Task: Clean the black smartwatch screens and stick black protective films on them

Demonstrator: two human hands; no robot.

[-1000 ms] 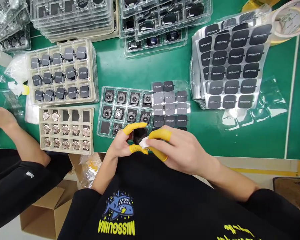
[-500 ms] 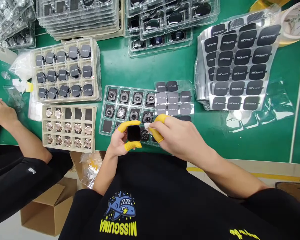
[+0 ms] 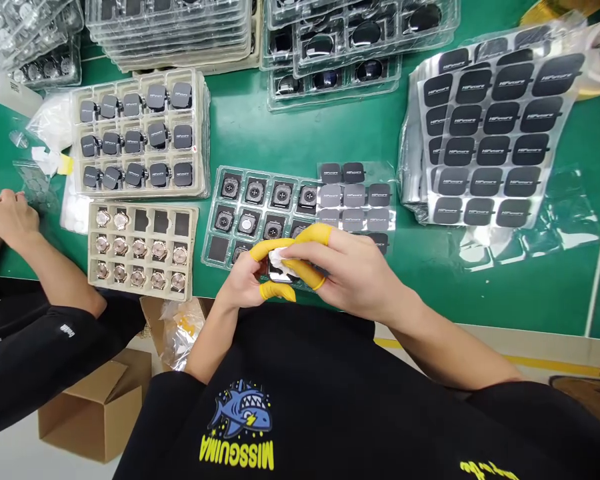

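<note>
View: head camera, looking down on a green counter.
Clear tray: dark square watch bodies in its pockets, backs up, with a white disc on 1 of them; the near left pocket shows only dark liner, and the near right part is hidden by the hands.
Label sheet: dark square labels on clear film, overlapping the clear tray's right side.
Lower beige tray: 3 rows of 5 pockets; 12 round watches, and 3 pockets at the far right showing dark inserts.
Upper beige tray: 15 dark square pieces, 1 per pocket, on top of a stack.
Far clear trays: stacked, holding dark round and square pieces.
Sheet stack: more dark labels, at the right.
Smartwatch: held off the counter, by the clear tray's near edge, partly covered by a white wipe.
Left hand: yellow-covered finger and thumb pinch the smartwatch at opposite edges.
Right hand: forearm in from the lower right, back of the hand upward, fingertips pinching the wipe against the smartwatch's face.
Co-worker's hand: at the far left, on the counter.
</note>
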